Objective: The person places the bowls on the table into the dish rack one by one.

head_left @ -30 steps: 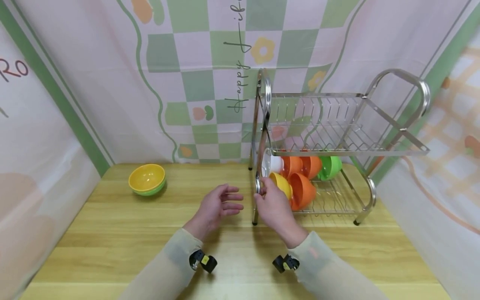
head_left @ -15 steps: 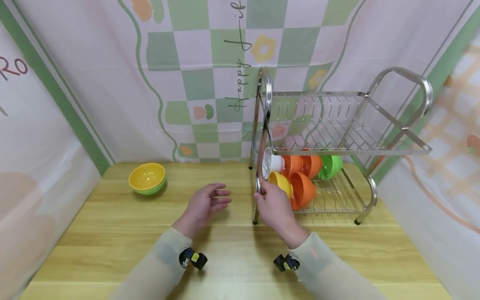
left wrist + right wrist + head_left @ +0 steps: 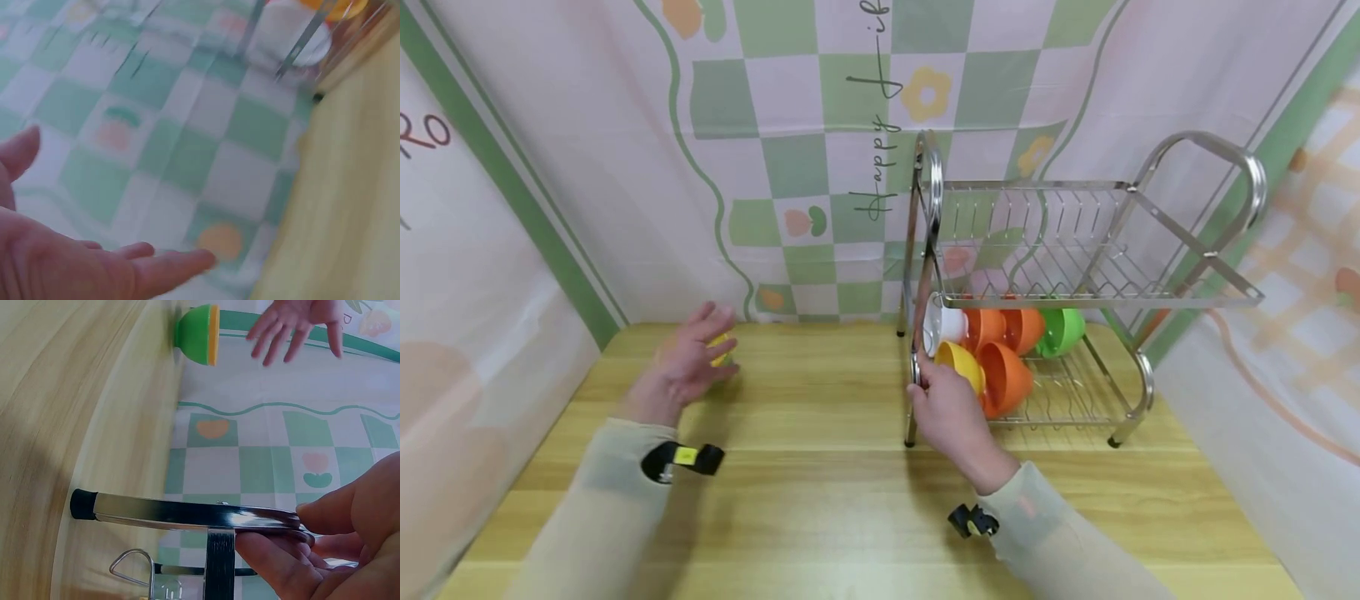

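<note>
My left hand (image 3: pixel 688 367) is spread above a yellow bowl nested in a green bowl (image 3: pixel 194 334) at the table's left. From the head it hides most of the bowls; in the right wrist view a gap shows between hand and rim. Thumb and fingers of my right hand (image 3: pixel 953 417) pinch the front left metal post of a two-tier dish rack (image 3: pixel 931 208). Bowls stand tipped on the rack's lower tier: a white bowl (image 3: pixel 951 327), a yellow bowl (image 3: pixel 961 365), a green bowl (image 3: pixel 1063 332) and several orange ones, including a front orange bowl (image 3: pixel 1007 382).
The rack's upper wire tier (image 3: pixel 1037 283) overhangs the lower bowls. A wooden tabletop (image 3: pixel 820 500) lies under everything. Behind it hangs a checkered cloth (image 3: pixel 790 167), with more printed cloth at both sides.
My left hand has swung left from the table's middle to the nested bowls, its fingers spreading. My right hand has stayed on the rack post.
</note>
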Tool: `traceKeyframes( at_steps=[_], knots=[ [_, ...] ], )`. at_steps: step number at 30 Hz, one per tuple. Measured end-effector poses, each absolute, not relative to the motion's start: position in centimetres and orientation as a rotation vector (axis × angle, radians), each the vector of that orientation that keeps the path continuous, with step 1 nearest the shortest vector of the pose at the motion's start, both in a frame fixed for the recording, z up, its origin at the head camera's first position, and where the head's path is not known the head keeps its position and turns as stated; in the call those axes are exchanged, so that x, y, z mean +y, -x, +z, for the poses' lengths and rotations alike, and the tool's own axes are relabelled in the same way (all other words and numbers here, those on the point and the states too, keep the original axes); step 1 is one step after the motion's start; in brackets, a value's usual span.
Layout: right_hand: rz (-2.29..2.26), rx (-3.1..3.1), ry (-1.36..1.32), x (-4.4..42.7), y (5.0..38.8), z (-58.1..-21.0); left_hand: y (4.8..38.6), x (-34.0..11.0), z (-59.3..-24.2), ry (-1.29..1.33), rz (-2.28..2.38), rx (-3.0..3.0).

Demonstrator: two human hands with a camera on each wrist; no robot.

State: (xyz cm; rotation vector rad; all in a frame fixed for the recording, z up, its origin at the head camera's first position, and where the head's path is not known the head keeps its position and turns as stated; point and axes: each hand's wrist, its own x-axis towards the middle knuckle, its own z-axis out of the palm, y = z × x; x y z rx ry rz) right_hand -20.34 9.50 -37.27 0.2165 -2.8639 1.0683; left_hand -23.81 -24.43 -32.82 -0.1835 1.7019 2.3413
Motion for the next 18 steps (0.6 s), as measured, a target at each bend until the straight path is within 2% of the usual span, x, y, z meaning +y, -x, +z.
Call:
traceKeyframes(
  at_steps=[7,12,18],
  knots=[
    [1.071,-2.866,-0.216,9.6,20.3,-37.3,24.8,-31.3,-31.2,0.397,2.156,1.918],
    [1.096,-2.862,-0.212,9.6,20.4,-37.4,25.6,-34.8,-32.5,0.481,2.021,2.010],
    [1.088,-2.851,-0.217,9.6,20.4,-37.4,26.3,-36.4,-34.7,0.629,1.982,1.896]
  ],
)
